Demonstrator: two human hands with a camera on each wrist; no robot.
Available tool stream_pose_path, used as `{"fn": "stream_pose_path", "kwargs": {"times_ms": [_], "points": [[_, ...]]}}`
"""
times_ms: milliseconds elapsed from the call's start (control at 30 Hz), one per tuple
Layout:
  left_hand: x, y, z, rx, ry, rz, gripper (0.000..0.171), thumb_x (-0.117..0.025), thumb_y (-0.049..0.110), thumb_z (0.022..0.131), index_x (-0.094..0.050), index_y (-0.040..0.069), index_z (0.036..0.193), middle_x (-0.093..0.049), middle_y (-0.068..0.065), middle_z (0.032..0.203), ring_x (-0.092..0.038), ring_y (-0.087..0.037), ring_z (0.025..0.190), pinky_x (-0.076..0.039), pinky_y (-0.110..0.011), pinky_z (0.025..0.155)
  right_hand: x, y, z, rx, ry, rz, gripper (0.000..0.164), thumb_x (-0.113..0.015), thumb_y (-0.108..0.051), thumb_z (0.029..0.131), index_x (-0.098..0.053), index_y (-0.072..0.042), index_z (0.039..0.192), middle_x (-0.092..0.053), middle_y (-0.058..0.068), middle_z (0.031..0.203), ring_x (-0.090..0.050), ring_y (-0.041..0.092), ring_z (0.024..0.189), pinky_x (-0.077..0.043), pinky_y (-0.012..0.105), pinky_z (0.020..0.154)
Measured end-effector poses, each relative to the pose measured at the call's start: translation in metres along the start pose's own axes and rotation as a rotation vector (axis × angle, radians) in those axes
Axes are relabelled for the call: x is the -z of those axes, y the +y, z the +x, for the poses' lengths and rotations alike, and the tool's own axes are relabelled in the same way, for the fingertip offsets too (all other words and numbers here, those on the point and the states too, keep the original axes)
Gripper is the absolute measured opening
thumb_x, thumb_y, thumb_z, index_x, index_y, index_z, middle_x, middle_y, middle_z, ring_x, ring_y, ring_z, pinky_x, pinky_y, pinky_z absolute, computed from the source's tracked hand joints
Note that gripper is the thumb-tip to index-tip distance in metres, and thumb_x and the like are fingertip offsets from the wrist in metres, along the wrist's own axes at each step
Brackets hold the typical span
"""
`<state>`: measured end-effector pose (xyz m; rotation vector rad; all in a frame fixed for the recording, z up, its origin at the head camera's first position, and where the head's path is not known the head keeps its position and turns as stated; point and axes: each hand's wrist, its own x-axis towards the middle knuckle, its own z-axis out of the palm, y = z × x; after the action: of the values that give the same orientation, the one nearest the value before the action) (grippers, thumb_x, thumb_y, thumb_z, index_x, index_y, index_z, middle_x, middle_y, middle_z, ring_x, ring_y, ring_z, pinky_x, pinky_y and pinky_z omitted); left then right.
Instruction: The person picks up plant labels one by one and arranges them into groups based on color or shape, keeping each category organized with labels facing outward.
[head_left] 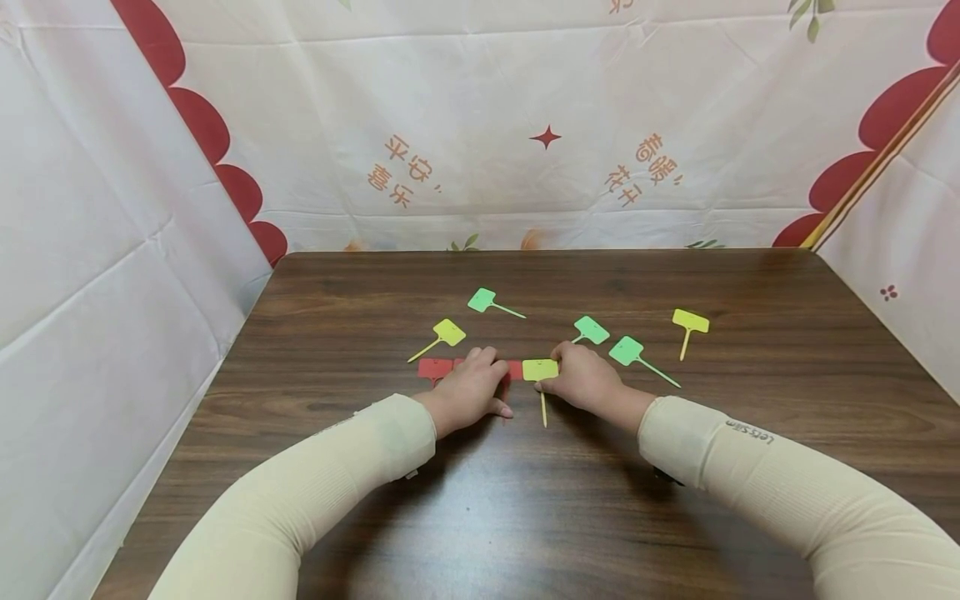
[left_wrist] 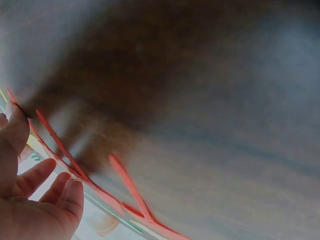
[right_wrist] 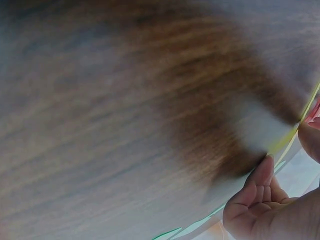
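Observation:
A row of red T-shaped plant labels [head_left: 435, 368] lies on the wooden table, partly covered by my left hand [head_left: 468, 390]. That hand rests over the row with relaxed, slightly bent fingers. Its thumb touches down beside the rightmost red stem. In the left wrist view, red stems [left_wrist: 129, 186] show beyond the fingers. At the row's right end lies a yellow plant label [head_left: 540, 370], its stem toward me. My right hand [head_left: 588, 379] holds this label by its right side, thumb at the lower edge and fingers at the upper corner. Part of the yellow head shows in the right wrist view.
Beyond the hands lie a yellow label [head_left: 449, 332] at left and a green label [head_left: 482, 300] further back. Another green label [head_left: 592, 330] is just behind my right hand. To its right are a green label [head_left: 627, 351] and a yellow label [head_left: 691, 321]. A printed cloth [head_left: 480, 100] hangs behind the table.

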<state>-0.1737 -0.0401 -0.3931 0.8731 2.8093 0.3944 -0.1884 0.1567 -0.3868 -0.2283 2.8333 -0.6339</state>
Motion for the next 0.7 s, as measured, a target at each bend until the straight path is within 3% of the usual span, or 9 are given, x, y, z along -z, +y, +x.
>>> {"fn": "stream_pose_path", "kwargs": {"times_ms": [700], "points": [[0.0010,-0.0002,-0.0005,-0.005,0.006,-0.003,0.034,-0.077,0.040,0.078,-0.058,0.013,0.086,-0.050,-0.005,0.111,-0.044,-0.022,0.103,-0.045,-0.032,0.084,0.0022,-0.0009,0.0004,0.023,-0.002,-0.034,0.049,-0.077,-0.030,0.080,-0.062,0.007,0.109,-0.064,0.008,0.083,-0.053,0.018,0.068,-0.043,0.030,0.060]]}}
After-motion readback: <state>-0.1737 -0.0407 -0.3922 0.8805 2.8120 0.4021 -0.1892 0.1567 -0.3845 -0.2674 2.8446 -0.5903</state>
